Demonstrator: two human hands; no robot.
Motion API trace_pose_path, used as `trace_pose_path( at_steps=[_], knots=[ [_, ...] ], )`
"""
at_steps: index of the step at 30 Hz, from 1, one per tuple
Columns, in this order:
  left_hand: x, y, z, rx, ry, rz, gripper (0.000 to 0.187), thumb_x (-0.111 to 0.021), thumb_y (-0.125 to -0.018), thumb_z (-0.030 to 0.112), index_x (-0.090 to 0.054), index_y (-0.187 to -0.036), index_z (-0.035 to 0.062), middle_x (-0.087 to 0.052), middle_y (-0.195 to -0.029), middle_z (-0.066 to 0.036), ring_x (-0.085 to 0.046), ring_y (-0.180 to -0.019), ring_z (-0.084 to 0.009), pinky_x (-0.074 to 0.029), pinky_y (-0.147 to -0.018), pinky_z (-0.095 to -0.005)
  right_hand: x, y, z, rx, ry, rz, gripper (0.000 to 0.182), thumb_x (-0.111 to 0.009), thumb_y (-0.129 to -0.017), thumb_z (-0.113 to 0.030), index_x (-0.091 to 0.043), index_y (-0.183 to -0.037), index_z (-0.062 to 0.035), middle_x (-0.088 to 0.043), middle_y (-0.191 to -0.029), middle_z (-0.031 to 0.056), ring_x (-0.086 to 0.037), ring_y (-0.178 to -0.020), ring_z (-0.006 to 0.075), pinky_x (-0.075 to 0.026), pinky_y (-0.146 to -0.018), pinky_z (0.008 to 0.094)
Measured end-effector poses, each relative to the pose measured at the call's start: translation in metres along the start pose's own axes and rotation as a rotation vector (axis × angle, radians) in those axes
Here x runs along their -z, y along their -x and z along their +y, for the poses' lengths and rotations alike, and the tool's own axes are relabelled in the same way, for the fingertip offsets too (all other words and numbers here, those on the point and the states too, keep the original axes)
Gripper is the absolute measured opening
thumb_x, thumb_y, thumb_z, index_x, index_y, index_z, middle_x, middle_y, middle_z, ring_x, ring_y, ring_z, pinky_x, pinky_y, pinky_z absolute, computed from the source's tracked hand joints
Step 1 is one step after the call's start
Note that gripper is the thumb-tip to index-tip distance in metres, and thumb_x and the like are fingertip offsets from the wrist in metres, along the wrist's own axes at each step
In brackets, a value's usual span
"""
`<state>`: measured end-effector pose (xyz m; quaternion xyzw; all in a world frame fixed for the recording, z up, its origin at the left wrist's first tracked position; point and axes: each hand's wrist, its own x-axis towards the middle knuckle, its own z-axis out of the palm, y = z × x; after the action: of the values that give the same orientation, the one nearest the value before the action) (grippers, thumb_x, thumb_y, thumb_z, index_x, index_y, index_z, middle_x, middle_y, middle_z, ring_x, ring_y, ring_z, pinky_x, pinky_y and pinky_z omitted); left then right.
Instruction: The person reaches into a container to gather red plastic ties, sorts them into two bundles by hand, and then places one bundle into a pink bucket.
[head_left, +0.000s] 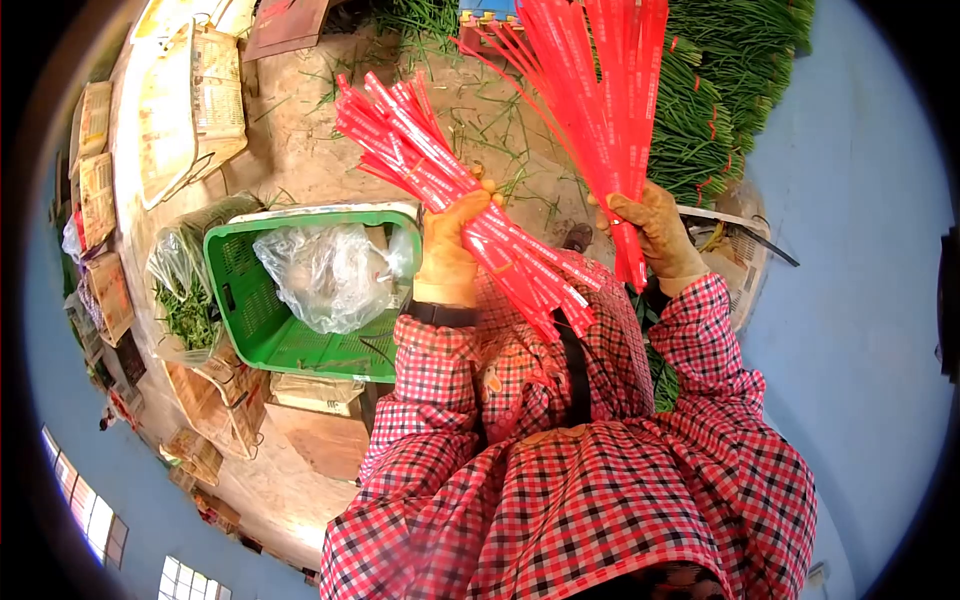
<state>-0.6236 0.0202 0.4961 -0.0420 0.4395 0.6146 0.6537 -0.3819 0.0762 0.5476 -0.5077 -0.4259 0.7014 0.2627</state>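
Observation:
My left hand (452, 245), in a tan glove, is closed around the middle of a bundle of red printed strips (420, 165). The bundle slants from upper left down to my lap. Closed on the narrow lower end of a second bundle of red strips (600, 100) is my right hand (655, 230), also gloved. This second bundle fans out upward. The two bundles are apart at the hands, above my checked clothing.
A green crate (240, 330) with a clear plastic bag (330, 275) stands at left. Bundled green stalks (700, 120) are stacked at upper right beside a blue wall (850, 250). Pale crates (215, 100) line the left side. Loose stalks lie on the floor.

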Motion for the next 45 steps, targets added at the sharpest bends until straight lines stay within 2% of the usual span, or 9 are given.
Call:
trace_pose_path(
  at_steps=[6, 15, 23, 30, 33, 37, 41, 43, 45],
  knots=[
    [0.002, 0.001, -0.002, 0.008, -0.005, 0.018, 0.029, -0.065, -0.077, 0.002, -0.057, -0.105, -0.0004, -0.064, -0.096, -0.01, -0.064, -0.083, -0.0222, -0.055, -0.071, -0.034, -0.003, -0.009, 0.001, -0.031, -0.143, 0.041, 0.026, -0.063, -0.086, -0.015, -0.06, -0.103, 0.0041, -0.066, -0.085, 0.0093, -0.062, -0.07, 0.0134, -0.05, -0.064, 0.0241],
    [0.009, -0.006, -0.004, 0.005, 0.03, -0.054, 0.031, -0.065, -0.076, 0.002, -0.057, -0.105, -0.0005, -0.065, -0.095, -0.01, -0.063, -0.085, -0.0215, -0.056, -0.072, -0.0341, -0.004, -0.01, 0.001, 0.004, -0.079, -0.018, 0.025, -0.061, -0.088, -0.02, -0.066, -0.099, 0.002, -0.066, -0.078, 0.0062, -0.06, -0.069, 0.0096, -0.046, -0.061, 0.0212],
    [0.004, 0.0, -0.002, 0.017, 0.049, -0.046, 0.031, -0.064, -0.076, 0.002, -0.058, -0.106, -0.0006, -0.065, -0.095, -0.01, -0.063, -0.085, -0.0215, -0.055, -0.074, -0.0344, -0.008, -0.01, -0.008, -0.043, -0.059, -0.04, 0.027, -0.06, -0.088, -0.022, -0.066, -0.1, 0.0014, -0.066, -0.08, 0.006, -0.06, -0.069, 0.0096, -0.045, -0.06, 0.0201],
    [0.003, -0.003, -0.006, 0.059, 0.072, -0.065, 0.028, -0.066, -0.076, 0.005, -0.06, -0.102, -0.0008, -0.063, -0.09, -0.009, -0.063, -0.084, -0.0235, -0.058, -0.065, -0.0444, 0.003, -0.014, -0.003, -0.075, -0.154, -0.089, 0.032, -0.066, -0.085, -0.027, -0.063, -0.101, 0.001, -0.065, -0.085, 0.0055, -0.059, -0.07, 0.0102, -0.048, -0.064, 0.0226],
    [-0.001, 0.0, -0.005, 0.076, 0.075, -0.054, 0.03, -0.065, -0.076, 0.005, -0.059, -0.105, 0.0003, -0.063, -0.091, -0.008, -0.062, -0.083, -0.0232, -0.057, -0.069, -0.0411, 0.006, -0.014, -0.008, -0.083, -0.126, -0.142, 0.032, -0.066, -0.085, -0.026, -0.062, -0.102, 0.0013, -0.066, -0.087, 0.0065, -0.06, -0.07, 0.0109, -0.049, -0.065, 0.0232],
    [0.014, 0.005, -0.005, 0.065, 0.065, -0.019, 0.034, -0.066, -0.079, 0.012, -0.055, -0.11, 0.0042, -0.061, -0.084, -0.007, -0.06, -0.078, -0.022, -0.053, -0.072, -0.0386, -0.02, -0.015, 0.005, -0.08, -0.214, -0.006, 0.023, -0.065, -0.085, -0.011, -0.06, -0.103, 0.0023, -0.068, -0.09, 0.0117, -0.064, -0.069, 0.0141, -0.052, -0.065, 0.0247],
    [0.014, -0.002, -0.004, 0.028, 0.066, -0.072, 0.033, -0.065, -0.078, 0.01, -0.057, -0.11, 0.0054, -0.062, -0.086, -0.008, -0.061, -0.078, -0.0235, -0.054, -0.071, -0.0424, -0.021, -0.013, -0.002, -0.06, -0.061, 0.038, 0.024, -0.063, -0.087, -0.014, -0.06, -0.104, 0.0017, -0.066, -0.089, 0.0087, -0.062, -0.069, 0.0139, -0.051, -0.066, 0.0247],
    [0.025, -0.005, -0.01, 0.099, 0.092, -0.135, 0.033, -0.065, -0.078, 0.009, -0.058, -0.11, 0.0049, -0.063, -0.088, -0.008, -0.061, -0.078, -0.024, -0.055, -0.071, -0.0426, -0.021, -0.004, -0.009, -0.065, 0.011, 0.017, 0.025, -0.063, -0.087, -0.017, -0.06, -0.104, 0.0016, -0.065, -0.089, 0.0077, -0.061, -0.07, 0.0133, -0.05, -0.065, 0.0244],
    [0.019, 0.001, -0.01, 0.084, 0.041, -0.063, 0.037, -0.065, -0.077, 0.005, -0.057, -0.113, 0.0029, -0.065, -0.091, -0.009, -0.063, -0.079, -0.0239, -0.056, -0.074, -0.04, -0.024, 0.002, -0.013, -0.09, -0.01, 0.045, 0.024, -0.063, -0.087, -0.018, -0.061, -0.102, 0.0009, -0.065, -0.086, 0.0064, -0.059, -0.07, 0.0116, -0.048, -0.063, 0.0238]
  ],
)
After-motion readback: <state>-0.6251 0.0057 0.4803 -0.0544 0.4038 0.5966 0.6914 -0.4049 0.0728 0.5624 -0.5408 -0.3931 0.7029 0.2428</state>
